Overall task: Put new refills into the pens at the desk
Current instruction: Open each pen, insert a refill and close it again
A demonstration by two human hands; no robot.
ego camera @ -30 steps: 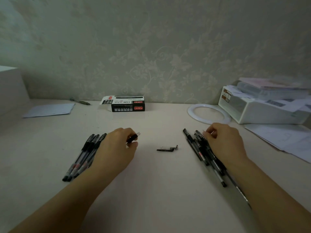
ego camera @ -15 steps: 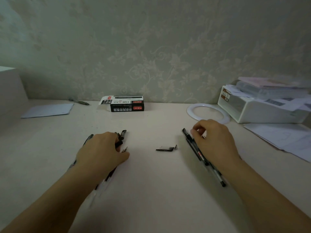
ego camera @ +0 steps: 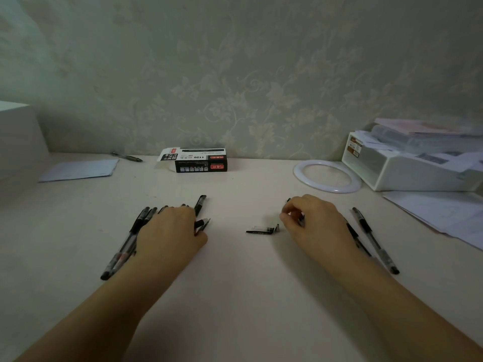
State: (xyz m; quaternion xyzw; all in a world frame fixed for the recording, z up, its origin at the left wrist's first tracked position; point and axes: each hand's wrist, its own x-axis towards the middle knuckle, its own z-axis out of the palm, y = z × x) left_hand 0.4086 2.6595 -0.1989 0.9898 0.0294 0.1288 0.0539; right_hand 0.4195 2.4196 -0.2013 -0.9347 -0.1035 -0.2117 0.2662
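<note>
The left hand (ego camera: pixel 170 228) lies palm down over a bunch of black pens (ego camera: pixel 122 252) on the desk (ego camera: pixel 235 296), fingers curled onto them; whether it grips one I cannot tell. The right hand (ego camera: pixel 313 226) curls over a second group of pens (ego camera: pixel 352 233) — thumb and forefinger look pinched, on what I cannot tell. One pen (ego camera: pixel 375 240) lies apart to the right. Between the hands sits a small pen part (ego camera: pixel 262 229). A refill box (ego camera: pixel 200 163) stands by the wall — flap open

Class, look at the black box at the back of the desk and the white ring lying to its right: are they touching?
Apart. The head view shows the box and the ring with a wide strip of bare desk between them.
</note>
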